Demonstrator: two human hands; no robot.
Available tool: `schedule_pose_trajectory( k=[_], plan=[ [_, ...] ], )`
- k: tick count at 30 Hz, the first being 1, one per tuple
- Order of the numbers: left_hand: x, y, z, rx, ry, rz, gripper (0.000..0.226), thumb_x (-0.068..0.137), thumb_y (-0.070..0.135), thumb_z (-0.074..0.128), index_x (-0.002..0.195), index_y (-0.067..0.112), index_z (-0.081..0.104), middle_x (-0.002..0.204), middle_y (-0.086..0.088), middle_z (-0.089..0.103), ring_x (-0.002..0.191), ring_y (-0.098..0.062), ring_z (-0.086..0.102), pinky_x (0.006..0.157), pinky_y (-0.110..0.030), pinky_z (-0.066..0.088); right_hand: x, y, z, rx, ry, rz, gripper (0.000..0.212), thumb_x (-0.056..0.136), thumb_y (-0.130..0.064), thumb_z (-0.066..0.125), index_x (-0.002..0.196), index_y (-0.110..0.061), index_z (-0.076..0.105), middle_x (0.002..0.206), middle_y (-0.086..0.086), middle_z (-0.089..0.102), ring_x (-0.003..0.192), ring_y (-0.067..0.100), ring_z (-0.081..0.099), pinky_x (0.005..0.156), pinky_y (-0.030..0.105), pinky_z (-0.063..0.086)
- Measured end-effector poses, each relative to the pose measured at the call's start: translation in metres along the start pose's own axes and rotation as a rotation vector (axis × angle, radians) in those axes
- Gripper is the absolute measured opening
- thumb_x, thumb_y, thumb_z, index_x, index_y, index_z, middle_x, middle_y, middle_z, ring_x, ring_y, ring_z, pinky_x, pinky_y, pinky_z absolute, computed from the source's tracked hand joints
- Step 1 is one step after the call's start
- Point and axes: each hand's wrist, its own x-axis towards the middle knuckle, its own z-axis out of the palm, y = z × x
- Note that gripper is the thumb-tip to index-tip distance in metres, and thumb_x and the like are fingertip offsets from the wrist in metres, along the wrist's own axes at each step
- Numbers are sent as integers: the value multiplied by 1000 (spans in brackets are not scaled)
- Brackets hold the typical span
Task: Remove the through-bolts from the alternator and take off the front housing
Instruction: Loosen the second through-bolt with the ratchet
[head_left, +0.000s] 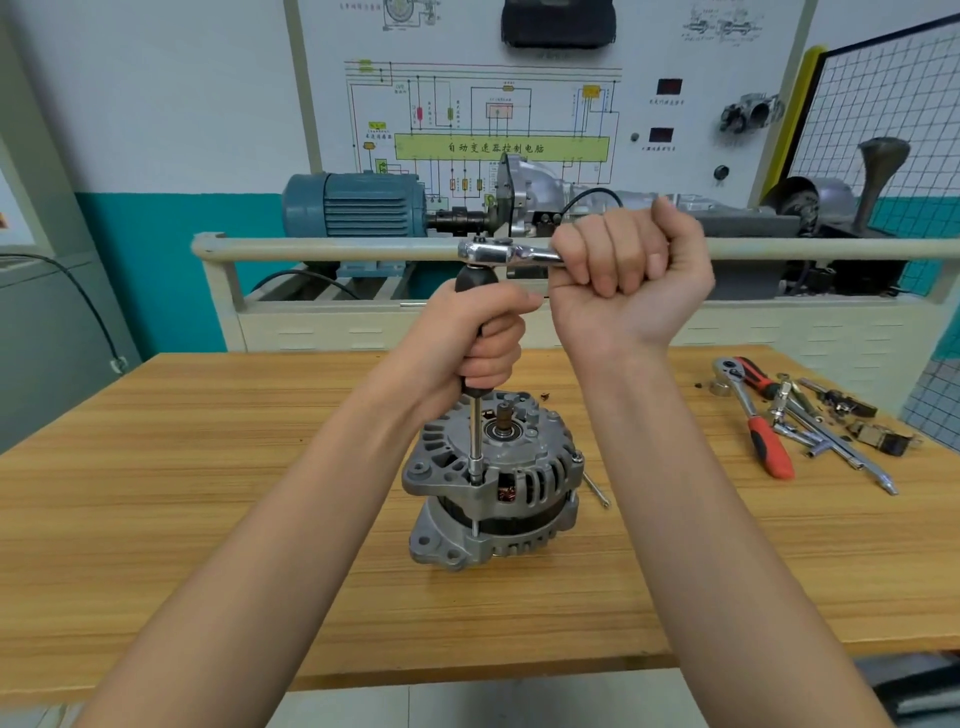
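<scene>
Alternator (493, 483) stood upright on wooden tabletop (208, 467), left hand (467, 338) gripped black extension-driver handle (475, 280), socket on through-bolt (475, 475), right hand (628, 275) fisted around chrome ratchet (506, 253)

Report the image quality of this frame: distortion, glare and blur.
Head view: wide-angle bending bows the rail and table edge; glare glints on the ratchet head; the alternator is sharp; the frame's lower corners look soft.

Workshop-type room: wooden table (208, 499) up front, white wall with a teal lower band (176, 270), a wiring diagram board (488, 119) behind a blue electric motor (358, 205), and a wire mesh panel (883, 98) on the right
</scene>
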Motion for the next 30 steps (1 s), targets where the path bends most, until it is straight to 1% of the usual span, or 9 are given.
schedule_pose_trajectory(
  k=[5,7,9,14,16,19,22,25,30],
  plan=[
    [2,-4,13,85,274,72,50,88,3,49,48,21,25,37,6,19,30,-9,12,37,-12,14,-24,14,9,-456,-297,-319,46,87,-6,37,45,-24,29,37,-7,30,38,8,22,46,27,22],
    [2,-5,17,96,342,87,54,86,1,49,42,23,27,36,5,20,30,-10,13,37,-12,15,-33,24,12,-606,-355,-469,38,81,-7,42,49,-21,29,41,-6,32,40,8,27,48,27,21],
    [2,-6,18,95,397,109,56,83,-1,50,39,25,28,35,6,22,30,-11,13,38,-11,15,-36,28,13,-662,-363,-512,35,80,-8,43,50,-21,29,42,-6,31,40,8,27,48,28,19],
    [3,-8,16,116,382,144,49,86,-1,53,49,20,29,35,7,25,30,-10,17,36,-15,17,-23,11,11,-457,-328,-315,43,83,-3,35,44,-19,24,35,-6,27,35,8,22,46,24,22],
    [0,-7,10,100,267,134,47,87,-1,56,50,18,33,38,5,26,32,-10,19,37,-16,20,-13,1,8,-303,-248,-158,48,84,-8,36,40,-23,27,32,-6,29,36,11,15,43,22,24],
    [-3,0,1,56,53,79,39,81,6,58,48,17,41,40,2,30,33,-12,25,39,-19,25,3,-5,0,-30,-69,47,48,81,-15,38,34,-16,33,30,-4,25,37,12,9,40,21,20],
    [-3,4,0,13,-70,17,37,77,13,55,44,18,38,36,4,27,29,-9,23,37,-18,20,12,-2,-6,119,19,126,48,81,-16,39,34,-15,32,29,-3,24,37,10,8,40,20,17],
    [-1,3,0,-17,-49,-28,51,81,12,57,39,20,29,33,7,20,27,-6,16,34,-15,12,8,0,-4,79,-2,90,47,81,-15,40,35,-15,33,30,-3,25,37,11,9,40,22,19],
    [2,-2,7,19,184,27,55,90,6,48,41,22,27,35,7,19,28,-7,13,36,-10,14,-15,5,7,-272,-170,-137,51,90,-9,32,41,-23,26,35,-6,24,38,12,14,43,24,24]
  ],
)
